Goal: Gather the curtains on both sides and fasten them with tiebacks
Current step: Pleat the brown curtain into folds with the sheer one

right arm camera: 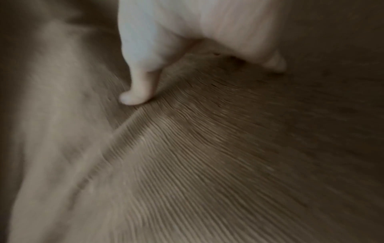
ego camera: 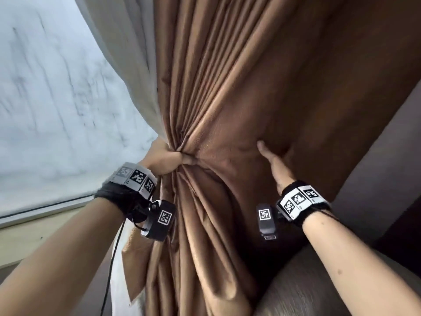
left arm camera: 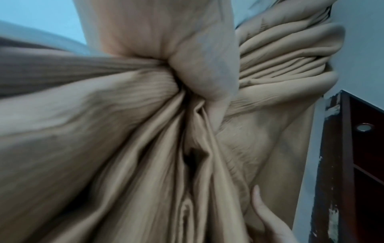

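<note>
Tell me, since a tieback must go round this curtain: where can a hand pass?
Free: left of the left hand, beside the window. Crowded: between its grip and the right hand, where the brown curtain spreads taut; the right side is hidden.

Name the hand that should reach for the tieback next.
Probably the right hand: its fingers lie straight against the brown curtain and hold nothing. The left hand grips the gathered folds, which would likely spread if released. No tieback is in view.

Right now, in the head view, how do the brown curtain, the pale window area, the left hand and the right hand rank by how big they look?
1. Brown curtain, the largest.
2. Pale window area.
3. Left hand and right hand: they look alike, and folds hide part of each, so I will not rank them.
</note>
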A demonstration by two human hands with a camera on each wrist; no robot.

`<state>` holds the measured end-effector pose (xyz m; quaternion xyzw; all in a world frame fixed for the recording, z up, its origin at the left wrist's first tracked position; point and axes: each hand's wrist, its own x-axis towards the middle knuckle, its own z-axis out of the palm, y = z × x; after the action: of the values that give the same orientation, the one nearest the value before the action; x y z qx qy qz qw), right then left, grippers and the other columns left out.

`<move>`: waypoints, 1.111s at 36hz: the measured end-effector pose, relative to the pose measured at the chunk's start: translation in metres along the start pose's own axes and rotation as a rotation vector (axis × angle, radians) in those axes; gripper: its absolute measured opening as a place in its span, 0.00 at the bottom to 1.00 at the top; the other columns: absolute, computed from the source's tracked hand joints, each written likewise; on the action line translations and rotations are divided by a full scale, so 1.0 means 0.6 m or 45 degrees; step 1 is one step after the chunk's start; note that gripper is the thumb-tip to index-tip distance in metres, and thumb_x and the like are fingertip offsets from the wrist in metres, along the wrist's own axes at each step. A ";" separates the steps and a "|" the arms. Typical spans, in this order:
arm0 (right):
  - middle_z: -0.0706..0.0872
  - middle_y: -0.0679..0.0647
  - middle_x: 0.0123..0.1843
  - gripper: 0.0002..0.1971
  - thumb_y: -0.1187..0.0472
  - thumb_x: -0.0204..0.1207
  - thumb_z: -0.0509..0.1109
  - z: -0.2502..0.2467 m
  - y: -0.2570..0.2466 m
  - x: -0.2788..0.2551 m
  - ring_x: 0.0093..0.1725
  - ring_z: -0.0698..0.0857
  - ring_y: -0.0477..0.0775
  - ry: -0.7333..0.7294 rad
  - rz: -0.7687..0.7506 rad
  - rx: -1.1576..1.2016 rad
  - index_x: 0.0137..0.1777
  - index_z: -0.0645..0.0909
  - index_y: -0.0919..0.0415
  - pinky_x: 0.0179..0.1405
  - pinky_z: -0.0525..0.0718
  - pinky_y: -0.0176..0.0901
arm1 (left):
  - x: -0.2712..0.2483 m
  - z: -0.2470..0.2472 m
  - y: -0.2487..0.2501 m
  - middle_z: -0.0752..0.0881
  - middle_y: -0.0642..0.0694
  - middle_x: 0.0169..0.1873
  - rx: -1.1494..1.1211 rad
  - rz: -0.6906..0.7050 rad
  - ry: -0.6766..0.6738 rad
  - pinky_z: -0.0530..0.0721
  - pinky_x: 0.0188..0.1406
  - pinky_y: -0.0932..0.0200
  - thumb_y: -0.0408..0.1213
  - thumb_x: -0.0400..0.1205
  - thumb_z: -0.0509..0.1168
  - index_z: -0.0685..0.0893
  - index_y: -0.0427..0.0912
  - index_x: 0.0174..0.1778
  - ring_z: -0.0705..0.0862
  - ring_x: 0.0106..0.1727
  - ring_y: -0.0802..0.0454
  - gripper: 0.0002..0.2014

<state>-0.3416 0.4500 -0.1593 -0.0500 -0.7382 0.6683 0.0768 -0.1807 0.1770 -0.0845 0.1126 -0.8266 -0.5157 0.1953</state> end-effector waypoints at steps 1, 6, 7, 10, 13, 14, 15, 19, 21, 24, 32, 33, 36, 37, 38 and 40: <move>0.76 0.38 0.76 0.62 0.21 0.42 0.78 0.008 -0.001 0.002 0.74 0.75 0.40 -0.079 0.046 0.013 0.80 0.65 0.42 0.79 0.69 0.51 | 0.001 -0.001 -0.001 0.86 0.51 0.56 -0.007 0.002 -0.024 0.79 0.66 0.55 0.34 0.57 0.86 0.83 0.48 0.65 0.83 0.60 0.49 0.38; 0.85 0.49 0.68 0.57 0.30 0.41 0.85 0.051 -0.081 -0.096 0.68 0.82 0.50 -0.552 0.165 0.391 0.74 0.75 0.51 0.72 0.77 0.53 | -0.001 0.001 0.006 0.87 0.51 0.56 -0.051 0.057 -0.141 0.77 0.62 0.60 0.28 0.58 0.85 0.83 0.50 0.64 0.83 0.60 0.51 0.37; 0.86 0.51 0.67 0.55 0.34 0.43 0.86 0.060 -0.085 -0.103 0.67 0.84 0.51 -0.613 0.133 0.466 0.73 0.76 0.53 0.69 0.79 0.52 | -0.002 0.002 0.008 0.86 0.52 0.56 -0.068 0.071 -0.161 0.76 0.60 0.62 0.27 0.59 0.85 0.82 0.51 0.63 0.82 0.60 0.53 0.37; 0.87 0.57 0.65 0.45 0.45 0.52 0.87 0.082 -0.098 -0.123 0.66 0.85 0.56 -0.692 0.097 0.556 0.71 0.79 0.61 0.65 0.82 0.52 | -0.006 0.004 0.011 0.85 0.55 0.55 -0.092 0.096 -0.197 0.74 0.56 0.66 0.28 0.57 0.85 0.80 0.54 0.60 0.81 0.58 0.56 0.37; 0.89 0.60 0.59 0.25 0.56 0.68 0.80 0.093 -0.106 -0.127 0.59 0.88 0.55 -0.573 0.006 0.543 0.62 0.82 0.68 0.63 0.84 0.51 | -0.004 0.004 0.010 0.86 0.57 0.52 -0.107 0.085 -0.179 0.75 0.58 0.64 0.29 0.56 0.85 0.81 0.55 0.59 0.82 0.58 0.55 0.37; 0.90 0.59 0.55 0.18 0.58 0.70 0.79 0.096 -0.108 -0.128 0.54 0.89 0.54 -0.506 -0.018 0.512 0.57 0.83 0.67 0.62 0.85 0.51 | -0.004 0.003 0.008 0.86 0.56 0.53 -0.107 0.081 -0.165 0.76 0.59 0.63 0.30 0.56 0.85 0.81 0.54 0.59 0.83 0.59 0.54 0.37; 0.90 0.59 0.51 0.16 0.58 0.69 0.80 0.100 -0.109 -0.126 0.50 0.89 0.53 -0.435 -0.037 0.482 0.52 0.84 0.66 0.60 0.86 0.52 | -0.003 0.003 0.007 0.87 0.54 0.54 -0.099 0.073 -0.152 0.76 0.60 0.61 0.30 0.56 0.85 0.82 0.53 0.60 0.83 0.59 0.53 0.37; 0.84 0.58 0.34 0.17 0.52 0.60 0.85 0.109 -0.104 -0.129 0.37 0.80 0.53 -0.092 -0.187 0.335 0.30 0.78 0.59 0.40 0.81 0.48 | 0.001 0.007 0.002 0.87 0.51 0.54 -0.091 0.008 -0.062 0.79 0.59 0.59 0.32 0.56 0.85 0.84 0.47 0.64 0.84 0.58 0.50 0.38; 0.81 0.53 0.27 0.20 0.56 0.67 0.82 0.109 -0.104 -0.139 0.31 0.76 0.50 0.072 -0.274 0.252 0.24 0.74 0.57 0.34 0.76 0.42 | 0.002 0.010 0.002 0.87 0.50 0.52 -0.100 -0.022 -0.030 0.77 0.53 0.62 0.31 0.59 0.84 0.84 0.46 0.62 0.84 0.55 0.51 0.34; 0.84 0.56 0.28 0.19 0.53 0.71 0.79 0.098 -0.105 -0.160 0.30 0.78 0.52 0.223 -0.428 0.041 0.27 0.77 0.62 0.32 0.72 0.40 | 0.002 0.016 0.002 0.88 0.49 0.52 -0.106 -0.056 0.003 0.79 0.52 0.61 0.33 0.60 0.85 0.85 0.44 0.62 0.84 0.53 0.50 0.33; 0.84 0.66 0.31 0.26 0.52 0.76 0.75 0.047 -0.131 -0.213 0.33 0.82 0.56 0.090 -0.511 -0.332 0.22 0.69 0.60 0.35 0.68 0.47 | 0.001 0.034 -0.005 0.89 0.50 0.52 -0.073 -0.080 0.174 0.85 0.61 0.52 0.38 0.57 0.84 0.85 0.46 0.63 0.86 0.55 0.48 0.36; 0.81 0.60 0.26 0.27 0.52 0.75 0.76 0.046 -0.134 -0.220 0.27 0.79 0.48 0.037 -0.515 -0.294 0.20 0.68 0.59 0.32 0.68 0.46 | 0.000 0.037 -0.004 0.88 0.50 0.53 -0.064 -0.071 0.186 0.85 0.61 0.51 0.40 0.56 0.84 0.84 0.47 0.64 0.86 0.55 0.48 0.37; 0.76 0.47 0.22 0.23 0.53 0.71 0.80 0.046 -0.147 -0.247 0.19 0.72 0.35 -0.156 -0.517 -0.270 0.22 0.73 0.59 0.25 0.70 0.36 | -0.010 0.046 0.002 0.87 0.50 0.56 -0.013 0.003 0.191 0.83 0.63 0.53 0.42 0.56 0.83 0.81 0.47 0.67 0.84 0.58 0.49 0.40; 0.80 0.46 0.25 0.17 0.54 0.69 0.81 0.049 -0.152 -0.257 0.23 0.75 0.33 -0.240 -0.512 -0.286 0.26 0.79 0.60 0.28 0.75 0.34 | -0.014 0.049 0.002 0.87 0.49 0.56 0.007 0.036 0.185 0.83 0.62 0.53 0.42 0.56 0.81 0.81 0.46 0.68 0.84 0.59 0.48 0.40; 0.85 0.47 0.30 0.12 0.57 0.67 0.82 0.053 -0.156 -0.267 0.28 0.80 0.35 -0.329 -0.503 -0.309 0.33 0.84 0.62 0.33 0.80 0.35 | -0.018 0.051 0.003 0.87 0.48 0.56 0.029 0.062 0.180 0.82 0.61 0.53 0.40 0.58 0.79 0.81 0.45 0.67 0.84 0.59 0.46 0.38; 0.90 0.55 0.39 0.13 0.59 0.65 0.83 0.060 -0.157 -0.276 0.39 0.87 0.47 -0.388 -0.528 -0.421 0.41 0.86 0.68 0.42 0.84 0.42 | -0.026 0.053 0.002 0.86 0.45 0.56 0.074 0.081 0.181 0.83 0.60 0.52 0.36 0.62 0.77 0.80 0.42 0.67 0.84 0.59 0.44 0.34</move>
<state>-0.1823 0.3757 -0.0766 0.1905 -0.8345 0.5090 0.0908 -0.1808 0.2089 -0.0990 0.1283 -0.8285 -0.4756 0.2664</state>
